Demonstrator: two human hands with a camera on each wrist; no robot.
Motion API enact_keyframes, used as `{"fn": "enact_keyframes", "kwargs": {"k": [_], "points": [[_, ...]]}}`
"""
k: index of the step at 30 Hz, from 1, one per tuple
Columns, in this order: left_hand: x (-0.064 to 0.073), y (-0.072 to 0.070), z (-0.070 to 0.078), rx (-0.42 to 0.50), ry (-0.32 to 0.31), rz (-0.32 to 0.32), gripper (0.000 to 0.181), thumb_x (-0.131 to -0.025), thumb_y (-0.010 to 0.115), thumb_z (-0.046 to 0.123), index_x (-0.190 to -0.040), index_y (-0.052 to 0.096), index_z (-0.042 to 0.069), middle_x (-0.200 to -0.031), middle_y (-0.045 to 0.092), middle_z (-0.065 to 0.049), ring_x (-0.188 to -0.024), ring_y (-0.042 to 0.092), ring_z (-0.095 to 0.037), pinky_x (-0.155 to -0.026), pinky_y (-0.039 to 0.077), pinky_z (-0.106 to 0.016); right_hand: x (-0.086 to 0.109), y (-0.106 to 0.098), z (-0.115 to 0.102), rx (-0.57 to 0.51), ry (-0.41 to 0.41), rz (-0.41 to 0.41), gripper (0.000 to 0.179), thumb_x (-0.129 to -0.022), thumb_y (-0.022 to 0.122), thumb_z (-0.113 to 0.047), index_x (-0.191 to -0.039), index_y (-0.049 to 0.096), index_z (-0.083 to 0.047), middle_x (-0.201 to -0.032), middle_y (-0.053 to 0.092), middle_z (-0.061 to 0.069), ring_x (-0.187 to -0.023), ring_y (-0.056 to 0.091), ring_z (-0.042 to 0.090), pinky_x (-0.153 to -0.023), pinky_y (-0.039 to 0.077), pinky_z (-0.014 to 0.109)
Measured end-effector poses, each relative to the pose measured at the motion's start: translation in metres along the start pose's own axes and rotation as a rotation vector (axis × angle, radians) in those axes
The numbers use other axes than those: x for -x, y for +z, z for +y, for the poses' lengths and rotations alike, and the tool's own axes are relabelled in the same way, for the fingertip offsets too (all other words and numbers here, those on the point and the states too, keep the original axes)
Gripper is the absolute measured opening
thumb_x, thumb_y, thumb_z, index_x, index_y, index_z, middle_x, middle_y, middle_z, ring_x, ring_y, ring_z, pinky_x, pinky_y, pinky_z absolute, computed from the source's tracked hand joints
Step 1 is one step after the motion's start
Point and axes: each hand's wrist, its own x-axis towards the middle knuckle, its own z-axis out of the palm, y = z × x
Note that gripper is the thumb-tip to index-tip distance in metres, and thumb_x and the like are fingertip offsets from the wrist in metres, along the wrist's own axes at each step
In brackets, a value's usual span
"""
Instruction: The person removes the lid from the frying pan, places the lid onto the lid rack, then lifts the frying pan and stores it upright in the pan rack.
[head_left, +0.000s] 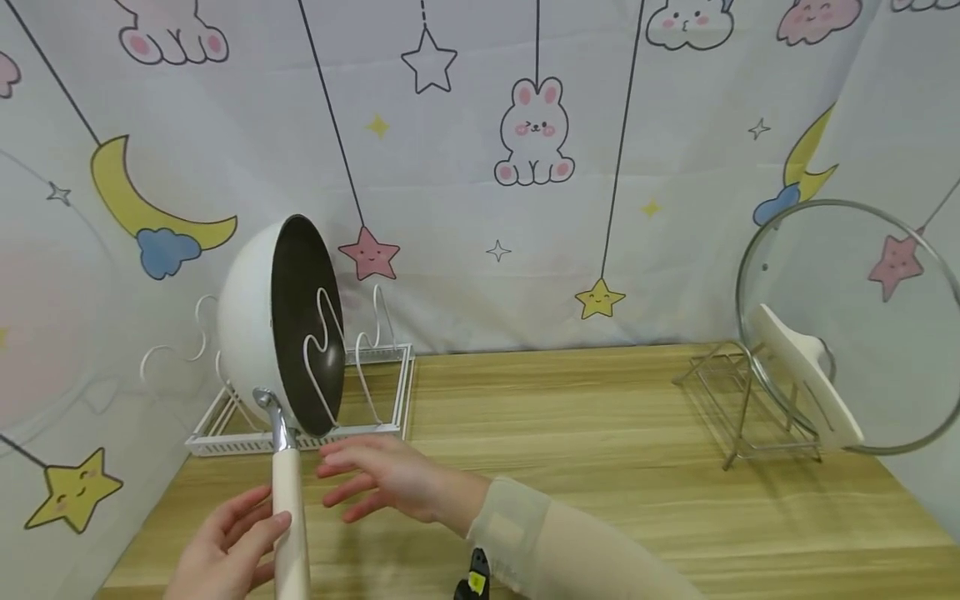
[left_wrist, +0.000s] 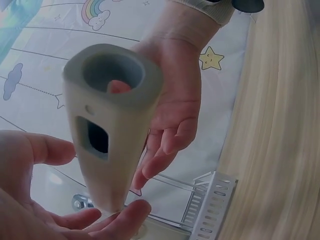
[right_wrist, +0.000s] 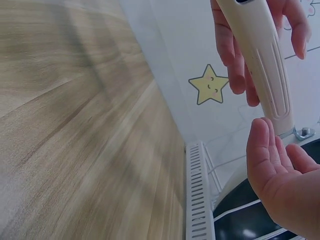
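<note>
A deep frying pan (head_left: pixel 243 325), white outside and dark inside, stands on its side in a white wire rack (head_left: pixel 405 400) on the left of the table. Its cream handle (head_left: pixel 291 533) points toward me. My left hand (head_left: pixel 225 554) is around the handle's left side, thumb in front and fingers loosely spread. In the left wrist view, gaps show between those fingers and the handle (left_wrist: pixel 112 175). My right hand (head_left: pixel 386 475) hovers right of the handle's upper end with relaxed fingers and holds nothing. The right wrist view shows its fingertips (right_wrist: pixel 260 130) close to the handle's metal joint.
On the right, a glass lid (head_left: pixel 862 250) with a cream handle (head_left: pixel 810 375) leans upright in a small metal rack (head_left: pixel 738 417). Wood-grain tabletop (head_left: pixel 547 408) lies between the racks. A patterned cloth (head_left: pixel 465 167) hangs behind. A black object (head_left: pixel 474 575) shows near my right sleeve.
</note>
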Motion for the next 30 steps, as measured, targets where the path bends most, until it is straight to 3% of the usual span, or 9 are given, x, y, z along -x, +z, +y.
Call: {"fn": "enact_keyframes", "kwargs": {"k": [7,11,14,15,21,27,30], "points": [[0.002,0.002,0.002,-0.097,0.036,0.014,0.078,-0.093,0.059,0.035,-0.146,0.018,-0.004,-0.150,0.026,-0.027,-0.095,0.057,0.003,-0.074,0.054,-0.026,0.004,-0.002,-0.001,0.037,-0.003,0.015,0.044,-0.095,0.049,-0.030,-0.130,0.053,-0.005,-0.124,0.061,0.014,-0.100,0.066,0.031,-0.077,0.057,0.041],[0.005,0.004,0.003,-0.146,0.027,0.021,0.082,-0.091,0.059,0.043,-0.148,0.016,0.003,-0.149,0.028,-0.026,-0.110,0.057,-0.013,-0.077,0.051,-0.027,0.006,-0.004,-0.002,0.066,-0.012,0.034,0.044,-0.096,0.047,-0.031,-0.130,0.053,-0.005,-0.123,0.062,0.013,-0.101,0.066,0.033,-0.076,0.057,0.043],[0.007,0.006,0.005,-0.184,0.042,0.022,0.086,-0.090,0.060,0.045,-0.150,0.013,0.004,-0.149,0.027,-0.026,-0.128,0.044,-0.038,-0.082,0.053,-0.036,0.007,-0.004,-0.003,0.071,-0.019,0.047,0.044,-0.096,0.048,-0.032,-0.129,0.054,-0.005,-0.123,0.062,0.013,-0.100,0.066,0.034,-0.073,0.057,0.040],[0.007,0.007,0.006,-0.196,0.052,0.024,0.087,-0.090,0.060,0.045,-0.150,0.012,0.004,-0.150,0.024,-0.027,-0.130,0.041,-0.041,-0.085,0.052,-0.040,0.007,-0.005,-0.004,0.071,-0.020,0.050,0.044,-0.096,0.048,-0.032,-0.129,0.053,-0.004,-0.123,0.062,0.014,-0.101,0.065,0.034,-0.072,0.057,0.038],[0.009,0.013,0.007,-0.270,0.205,0.064,0.083,-0.090,0.063,0.030,-0.149,0.014,-0.001,-0.149,0.022,-0.029,-0.132,0.033,-0.047,-0.099,0.042,-0.055,0.012,-0.008,-0.007,0.114,-0.040,0.077,0.044,-0.096,0.048,-0.033,-0.130,0.052,-0.005,-0.124,0.062,0.014,-0.105,0.064,0.032,-0.071,0.055,0.032],[0.011,0.020,0.002,-0.372,0.447,0.168,0.073,-0.085,0.068,0.017,-0.142,0.029,-0.005,-0.145,0.025,-0.033,-0.128,0.033,-0.048,-0.090,0.041,-0.062,0.019,-0.014,-0.011,0.199,-0.076,0.095,0.044,-0.097,0.045,-0.034,-0.130,0.054,-0.007,-0.126,0.061,0.011,-0.107,0.063,0.025,-0.079,0.054,0.034],[0.010,0.023,0.002,-0.435,0.519,0.206,0.073,-0.082,0.071,0.018,-0.140,0.034,-0.004,-0.147,0.023,-0.033,-0.128,0.030,-0.049,-0.089,0.039,-0.063,0.024,-0.017,-0.013,0.244,-0.087,0.103,0.044,-0.097,0.044,-0.035,-0.131,0.053,-0.008,-0.127,0.061,0.010,-0.111,0.061,0.026,-0.080,0.053,0.031]]}}
